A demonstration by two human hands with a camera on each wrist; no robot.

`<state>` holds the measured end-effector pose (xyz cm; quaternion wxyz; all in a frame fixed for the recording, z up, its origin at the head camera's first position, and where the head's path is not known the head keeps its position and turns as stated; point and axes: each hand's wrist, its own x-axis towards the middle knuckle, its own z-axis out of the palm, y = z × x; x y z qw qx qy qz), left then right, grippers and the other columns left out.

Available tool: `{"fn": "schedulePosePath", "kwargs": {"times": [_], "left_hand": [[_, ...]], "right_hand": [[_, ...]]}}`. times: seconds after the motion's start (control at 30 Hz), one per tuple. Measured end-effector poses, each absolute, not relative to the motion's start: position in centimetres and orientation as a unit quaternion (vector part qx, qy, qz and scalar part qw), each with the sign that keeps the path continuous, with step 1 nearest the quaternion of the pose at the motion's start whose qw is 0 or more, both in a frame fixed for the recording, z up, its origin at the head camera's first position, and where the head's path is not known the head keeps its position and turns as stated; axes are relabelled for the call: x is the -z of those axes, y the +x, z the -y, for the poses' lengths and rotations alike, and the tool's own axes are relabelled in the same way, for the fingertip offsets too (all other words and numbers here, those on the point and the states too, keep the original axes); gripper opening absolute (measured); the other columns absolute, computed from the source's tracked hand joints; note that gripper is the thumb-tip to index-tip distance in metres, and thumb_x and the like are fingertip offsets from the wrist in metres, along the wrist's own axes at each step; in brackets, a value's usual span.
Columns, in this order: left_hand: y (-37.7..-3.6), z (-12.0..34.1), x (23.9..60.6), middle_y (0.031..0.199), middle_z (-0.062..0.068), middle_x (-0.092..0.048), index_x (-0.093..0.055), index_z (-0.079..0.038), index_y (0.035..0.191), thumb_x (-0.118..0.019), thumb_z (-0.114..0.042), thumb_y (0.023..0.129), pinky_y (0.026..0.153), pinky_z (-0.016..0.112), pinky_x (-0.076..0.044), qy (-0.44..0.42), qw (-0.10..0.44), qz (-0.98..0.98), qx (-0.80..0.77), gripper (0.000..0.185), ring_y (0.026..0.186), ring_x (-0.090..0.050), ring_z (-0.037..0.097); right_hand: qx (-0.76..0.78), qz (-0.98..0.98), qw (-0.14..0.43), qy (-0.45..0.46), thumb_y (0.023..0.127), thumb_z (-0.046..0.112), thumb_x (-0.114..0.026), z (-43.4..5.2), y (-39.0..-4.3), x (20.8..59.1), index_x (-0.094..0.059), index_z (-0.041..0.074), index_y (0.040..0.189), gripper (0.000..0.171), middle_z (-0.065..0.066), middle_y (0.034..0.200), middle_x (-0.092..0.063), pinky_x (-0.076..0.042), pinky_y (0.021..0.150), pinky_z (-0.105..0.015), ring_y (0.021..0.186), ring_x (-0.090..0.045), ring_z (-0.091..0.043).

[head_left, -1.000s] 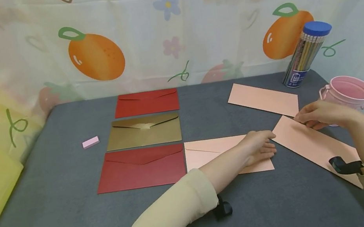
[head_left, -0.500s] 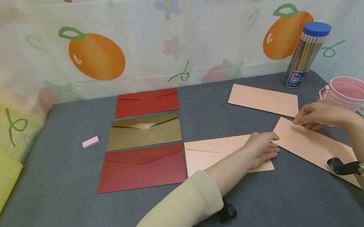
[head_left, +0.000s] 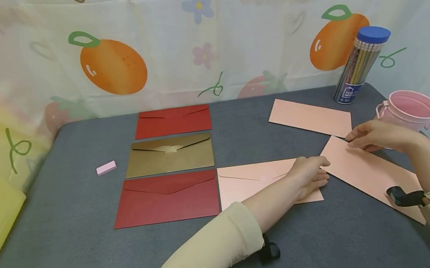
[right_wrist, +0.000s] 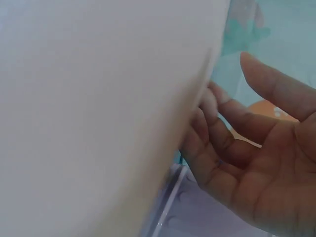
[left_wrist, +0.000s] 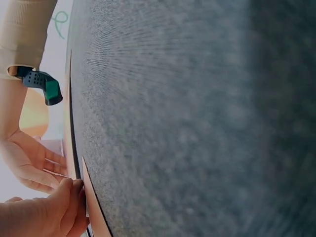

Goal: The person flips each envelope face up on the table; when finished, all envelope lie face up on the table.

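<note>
I see my left hand [head_left: 310,175] lying flat on a pink envelope [head_left: 256,179] in the middle of the frame, fingers loose. My right hand [head_left: 376,136] pinches the top corner of a tilted envelope [head_left: 369,175] at lower right, near the pink bucket [head_left: 411,107].

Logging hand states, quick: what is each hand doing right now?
Left hand: fingers curled, resting on the flat pink envelope.
Right hand: pinching the top edge of the slanted pink envelope.

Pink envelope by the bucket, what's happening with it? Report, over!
Right grip pinching slanted pink envelope at its far corner. Left grip resting on flat pink envelope. Pink bucket close behind right grip.
</note>
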<state>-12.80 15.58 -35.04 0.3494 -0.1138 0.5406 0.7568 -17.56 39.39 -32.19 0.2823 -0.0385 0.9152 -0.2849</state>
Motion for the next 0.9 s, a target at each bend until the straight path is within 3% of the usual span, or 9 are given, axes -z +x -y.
{"fn": "schedulePosePath", "kwargs": {"times": [0.07, 0.13, 0.2, 0.3, 0.37, 0.53, 0.7, 0.9], "left_hand": [[-12.8, -15.5, 35.1, 0.116, 0.028, -0.059, -0.028, 0.007, 0.148, -0.06, -0.004, 0.09, 0.109, 0.047, -0.049, -0.115, 0.349, -0.541, -0.757, 0.067, 0.116, -0.063, 0.04], [-12.9, -15.3, 35.1, 0.113, 0.026, -0.06, -0.025, 0.005, 0.151, -0.06, -0.003, 0.09, 0.108, 0.045, -0.05, -0.114, 0.353, -0.543, -0.753, 0.07, 0.114, -0.064, 0.039], [-13.0, -15.1, 35.1, 0.112, 0.024, -0.061, -0.032, 0.006, 0.148, -0.059, -0.003, 0.09, 0.107, 0.044, -0.051, -0.11, 0.359, -0.55, -0.746, 0.064, 0.112, -0.065, 0.037], [-13.1, -14.9, 35.0, 0.113, 0.024, -0.062, -0.046, 0.009, 0.137, -0.059, -0.002, 0.091, 0.105, 0.042, -0.053, -0.102, 0.366, -0.561, -0.735, 0.049, 0.111, -0.066, 0.036], [-13.2, -14.8, 34.9, 0.114, 0.024, -0.063, -0.053, 0.011, 0.13, -0.058, -0.002, 0.092, 0.104, 0.041, -0.054, -0.097, 0.367, -0.571, -0.728, 0.041, 0.111, -0.067, 0.036], [-13.5, -14.6, 34.6, 0.109, 0.021, -0.065, -0.051, 0.014, 0.131, -0.058, -0.002, 0.092, 0.1, 0.036, -0.056, -0.069, 0.355, -0.608, -0.707, 0.043, 0.11, -0.069, 0.033], [-13.7, -14.2, 34.3, 0.106, 0.018, -0.063, -0.057, 0.008, 0.118, -0.058, -0.003, 0.093, 0.098, 0.035, -0.057, -0.017, 0.327, -0.664, -0.672, 0.028, 0.103, -0.07, 0.03], [-14.1, -13.4, 34.1, 0.108, 0.013, -0.065, -0.062, -0.001, 0.104, -0.06, -0.007, 0.093, 0.078, 0.028, -0.049, 0.024, 0.268, -0.741, -0.615, 0.012, 0.092, -0.064, 0.021]], "right_hand": [[0.277, -0.921, 0.272, -0.041, 0.101, 0.027, -0.055, -39.4, -17.5, 32.1, -0.046, -0.012, 0.137, 0.054, -0.03, 0.139, -0.052, -0.052, 0.103, -0.05, 0.116, -0.058, -0.019], [0.274, -0.924, 0.262, -0.042, 0.1, 0.025, -0.056, -39.3, -17.6, 32.0, -0.048, -0.012, 0.134, 0.051, -0.026, 0.127, -0.059, -0.055, 0.096, -0.043, 0.106, -0.057, -0.01], [0.279, -0.925, 0.254, -0.042, 0.1, 0.022, -0.057, -39.3, -17.6, 31.9, -0.05, -0.011, 0.131, 0.046, -0.018, 0.113, -0.062, -0.055, 0.086, -0.033, 0.096, -0.054, -0.005], [0.289, -0.925, 0.242, -0.044, 0.099, 0.019, -0.057, -39.1, -17.7, 32.0, -0.05, -0.008, 0.125, 0.038, -0.005, 0.101, -0.055, -0.043, 0.073, -0.023, 0.088, -0.047, -0.006], [0.296, -0.926, 0.231, -0.046, 0.099, 0.019, -0.057, -38.9, -17.7, 31.9, -0.05, -0.005, 0.124, 0.035, -0.004, 0.1, -0.052, -0.041, 0.073, -0.023, 0.089, -0.046, -0.008], [0.3, -0.932, 0.196, -0.053, 0.1, 0.021, -0.057, -38.4, -17.6, 31.4, -0.05, 0.0, 0.123, 0.032, -0.006, 0.103, -0.054, -0.04, 0.078, -0.024, 0.092, -0.047, -0.01], [0.305, -0.938, 0.157, -0.057, 0.1, 0.021, -0.057, -38.0, -17.5, 30.7, -0.051, 0.003, 0.124, 0.03, -0.005, 0.1, -0.057, -0.044, 0.075, -0.023, 0.087, -0.051, -0.007], [0.303, -0.945, 0.116, -0.051, 0.1, 0.023, -0.058, -37.2, -17.4, 29.9, -0.054, 0.005, 0.127, 0.033, -0.001, 0.095, -0.059, -0.047, 0.07, -0.023, 0.082, -0.052, -0.005]]}}
